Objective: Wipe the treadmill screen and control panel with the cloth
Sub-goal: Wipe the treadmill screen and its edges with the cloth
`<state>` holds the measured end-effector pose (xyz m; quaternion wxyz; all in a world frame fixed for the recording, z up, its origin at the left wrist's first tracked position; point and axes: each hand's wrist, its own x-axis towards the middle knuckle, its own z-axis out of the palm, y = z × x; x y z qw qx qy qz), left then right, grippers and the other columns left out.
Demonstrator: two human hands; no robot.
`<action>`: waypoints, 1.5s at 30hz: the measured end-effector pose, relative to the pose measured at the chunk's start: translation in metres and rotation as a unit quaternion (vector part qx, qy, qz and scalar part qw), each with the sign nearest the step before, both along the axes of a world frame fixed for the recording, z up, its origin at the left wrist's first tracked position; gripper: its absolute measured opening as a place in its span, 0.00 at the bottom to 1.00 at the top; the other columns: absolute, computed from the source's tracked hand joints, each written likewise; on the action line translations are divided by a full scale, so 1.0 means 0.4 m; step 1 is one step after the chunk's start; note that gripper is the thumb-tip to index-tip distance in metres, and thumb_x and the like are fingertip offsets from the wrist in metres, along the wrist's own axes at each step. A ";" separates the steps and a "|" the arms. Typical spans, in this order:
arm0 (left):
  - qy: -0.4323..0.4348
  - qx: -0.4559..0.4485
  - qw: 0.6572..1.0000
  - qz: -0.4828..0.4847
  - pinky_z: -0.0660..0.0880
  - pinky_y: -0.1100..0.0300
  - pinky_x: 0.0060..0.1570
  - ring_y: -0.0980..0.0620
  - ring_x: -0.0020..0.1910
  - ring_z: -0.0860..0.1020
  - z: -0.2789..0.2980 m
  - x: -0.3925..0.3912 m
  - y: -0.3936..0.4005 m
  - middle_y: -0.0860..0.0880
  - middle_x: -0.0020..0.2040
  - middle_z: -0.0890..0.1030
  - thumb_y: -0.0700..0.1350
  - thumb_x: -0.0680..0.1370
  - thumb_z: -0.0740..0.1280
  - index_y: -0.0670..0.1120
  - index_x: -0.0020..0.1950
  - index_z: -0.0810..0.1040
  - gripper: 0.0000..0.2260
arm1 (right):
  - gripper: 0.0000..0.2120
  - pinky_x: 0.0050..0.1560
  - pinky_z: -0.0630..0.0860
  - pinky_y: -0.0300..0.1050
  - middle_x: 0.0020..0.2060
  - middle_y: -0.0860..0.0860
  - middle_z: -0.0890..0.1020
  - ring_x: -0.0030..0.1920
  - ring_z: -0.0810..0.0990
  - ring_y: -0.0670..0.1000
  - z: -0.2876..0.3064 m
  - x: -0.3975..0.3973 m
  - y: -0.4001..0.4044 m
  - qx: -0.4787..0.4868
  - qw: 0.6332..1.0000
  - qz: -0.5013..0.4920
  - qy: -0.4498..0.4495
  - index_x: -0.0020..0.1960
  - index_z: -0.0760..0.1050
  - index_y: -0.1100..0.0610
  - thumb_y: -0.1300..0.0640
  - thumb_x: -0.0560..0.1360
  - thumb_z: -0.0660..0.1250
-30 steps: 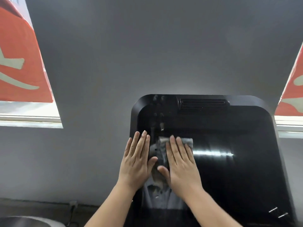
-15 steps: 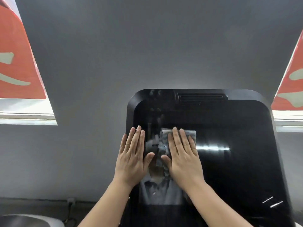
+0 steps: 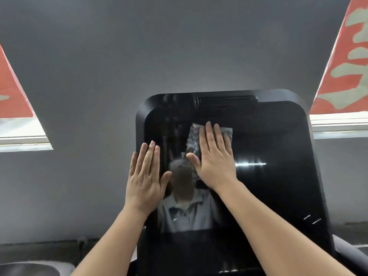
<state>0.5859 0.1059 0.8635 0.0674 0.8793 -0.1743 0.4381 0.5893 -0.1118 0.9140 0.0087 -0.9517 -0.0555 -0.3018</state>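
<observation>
The treadmill's glossy black screen [image 3: 278,186] fills the middle and right of the head view, tilted back, with a slotted vent [image 3: 225,101] along its top edge. My right hand [image 3: 214,158] lies flat with straight fingers, pressing a grey cloth [image 3: 194,139] against the upper left part of the screen. The cloth shows to the left of and above my fingers; the rest is hidden under my palm. My left hand [image 3: 146,178] rests flat on the screen's left edge, fingers straight, holding nothing. The glass reflects a person in a light blue shirt.
A plain grey wall [image 3: 179,56] rises behind the console. Red banners hang at the far left [image 3: 12,96] and far right [image 3: 346,66] over bright window strips. A curved grey object [image 3: 29,268] sits at the bottom left.
My right hand has slid the cloth upward on the screen, toward the vent. My left hand stays flat on the left edge.
</observation>
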 end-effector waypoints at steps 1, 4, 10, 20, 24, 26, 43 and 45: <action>-0.001 -0.002 1.000 -0.002 0.52 0.43 0.79 0.42 0.82 0.53 -0.001 0.002 0.000 0.41 0.82 0.58 0.60 0.86 0.47 0.38 0.81 0.57 0.32 | 0.39 0.79 0.39 0.57 0.80 0.55 0.37 0.79 0.33 0.55 -0.007 -0.005 0.003 0.005 1.000 0.003 0.004 0.80 0.37 0.57 0.30 0.80 0.33; 0.000 -0.009 1.000 -0.004 0.53 0.42 0.79 0.43 0.82 0.53 -0.005 0.005 0.001 0.41 0.82 0.58 0.60 0.86 0.47 0.37 0.80 0.58 0.32 | 0.41 0.78 0.46 0.59 0.81 0.58 0.46 0.81 0.41 0.58 -0.160 -0.130 0.018 -0.032 0.998 0.042 0.013 0.81 0.47 0.59 0.31 0.81 0.40; -0.006 -0.024 0.999 -0.023 0.56 0.41 0.77 0.42 0.81 0.55 -0.001 0.003 0.001 0.41 0.81 0.59 0.57 0.87 0.46 0.38 0.80 0.58 0.29 | 0.38 0.74 0.59 0.57 0.76 0.56 0.67 0.79 0.58 0.58 -0.361 -0.282 0.038 -0.086 0.985 0.152 0.017 0.76 0.65 0.58 0.31 0.80 0.48; -0.021 -0.103 0.994 -0.033 0.54 0.41 0.78 0.45 0.81 0.57 -0.001 -0.001 0.010 0.41 0.81 0.60 0.56 0.87 0.47 0.37 0.80 0.59 0.28 | 0.34 0.78 0.43 0.55 0.81 0.53 0.49 0.81 0.45 0.55 0.012 0.053 0.145 -0.073 0.993 0.089 -0.030 0.81 0.51 0.56 0.37 0.83 0.36; -0.005 -0.071 0.997 -0.003 0.51 0.42 0.79 0.43 0.81 0.54 0.000 -0.013 0.009 0.40 0.81 0.58 0.63 0.85 0.46 0.38 0.81 0.56 0.34 | 0.32 0.78 0.46 0.57 0.81 0.56 0.50 0.81 0.45 0.57 -0.084 -0.020 0.165 -0.054 0.993 0.098 -0.046 0.81 0.52 0.58 0.41 0.83 0.46; 0.013 -0.055 0.998 0.006 0.50 0.41 0.79 0.43 0.82 0.52 0.000 -0.017 0.010 0.41 0.82 0.55 0.66 0.84 0.46 0.39 0.81 0.55 0.37 | 0.32 0.77 0.50 0.57 0.81 0.57 0.53 0.81 0.49 0.58 -0.206 -0.116 0.175 -0.055 0.990 0.115 -0.054 0.81 0.54 0.59 0.42 0.83 0.48; 0.083 0.063 0.993 0.047 0.39 0.48 0.80 0.48 0.81 0.37 0.197 0.072 0.051 0.45 0.83 0.41 0.72 0.79 0.35 0.43 0.82 0.41 0.42 | 0.31 0.77 0.48 0.57 0.81 0.55 0.52 0.81 0.47 0.56 -0.077 -0.037 0.232 -0.004 0.995 0.081 -0.059 0.81 0.50 0.58 0.41 0.84 0.44; 0.082 0.055 0.994 0.045 0.40 0.48 0.80 0.47 0.82 0.40 0.203 0.082 0.047 0.44 0.83 0.44 0.71 0.80 0.35 0.43 0.82 0.43 0.41 | 0.33 0.76 0.52 0.58 0.80 0.56 0.57 0.80 0.52 0.57 -0.190 -0.115 0.221 -0.027 0.991 0.114 -0.067 0.80 0.56 0.59 0.40 0.83 0.49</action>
